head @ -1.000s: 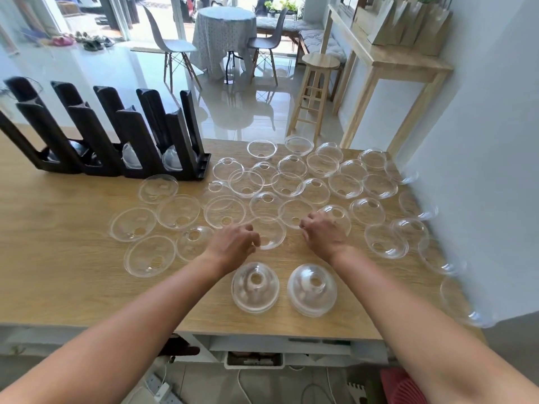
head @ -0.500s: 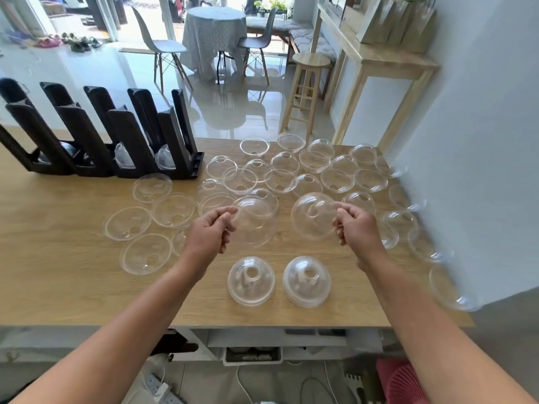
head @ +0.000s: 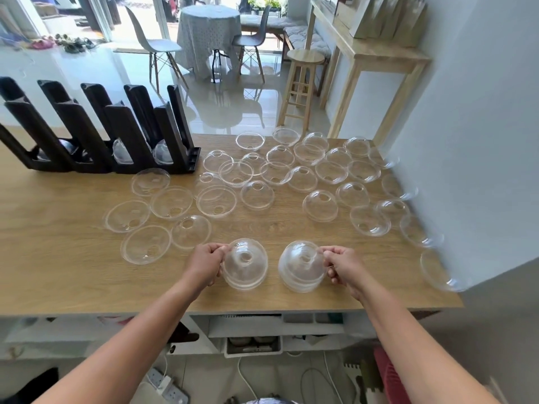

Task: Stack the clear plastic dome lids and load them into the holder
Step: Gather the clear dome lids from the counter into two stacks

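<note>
1. Glossy pale tiled floor, bright with daylight from the glass doors at the back; chair legs mirror in it.
2. Round clothed table flanked by a white chair and a grey chair (shoes by the door, left).
3. Wooden stool beside a light wood console; plain white wall on the right.

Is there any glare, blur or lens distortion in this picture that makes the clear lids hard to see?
Head view: daylight from the doorway glares on the floor; wide-angle bending curves the table edge and stretches the lids at the right edge, which look smeared; the two stacks between the left hand and right hand are sharp, though their layers merge.
</note>
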